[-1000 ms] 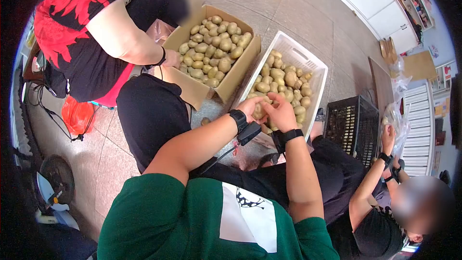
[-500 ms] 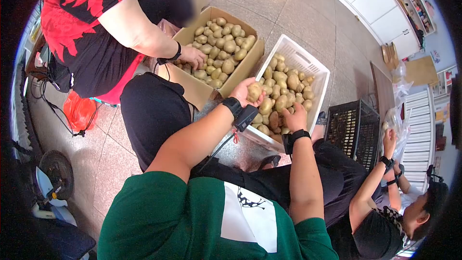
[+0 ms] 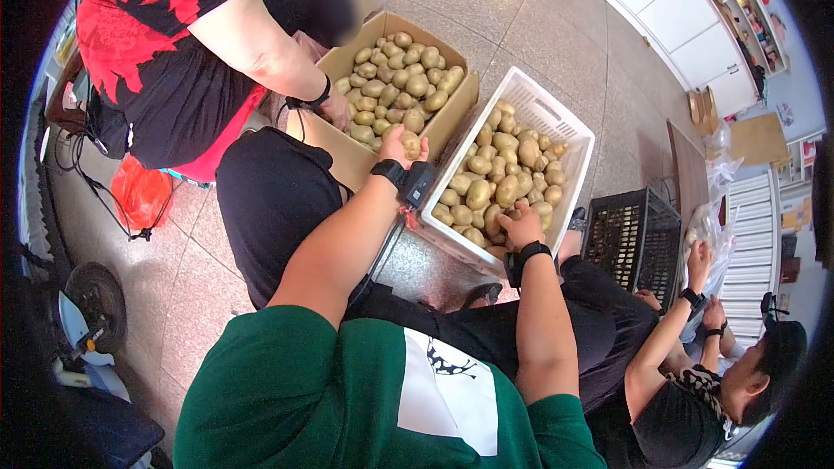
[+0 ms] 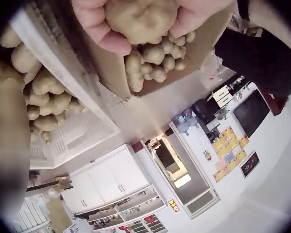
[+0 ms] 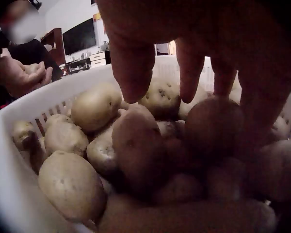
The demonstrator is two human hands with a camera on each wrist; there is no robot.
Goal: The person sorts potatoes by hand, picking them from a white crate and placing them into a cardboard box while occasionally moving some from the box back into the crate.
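My left hand grips a potato, its fingers and thumb round the sides. That hand is over the near corner of a cardboard box heaped with potatoes. My right hand is low over the near end of a white plastic crate, also full of potatoes. In the right wrist view its fingers point down, spread apart, with the tips right at the potatoes. Shadow hides part of what lies beneath the palm.
A person in a red and black shirt reaches into the cardboard box from the left. Beside the white crate stands a black slatted crate. Another person in black handles a clear plastic bag at the right. A red bag lies on the floor.
Both hands were together at a potato over the white crate. The left hand has carried a potato left to the cardboard box, while the right hand has dropped to the potatoes in the crate.
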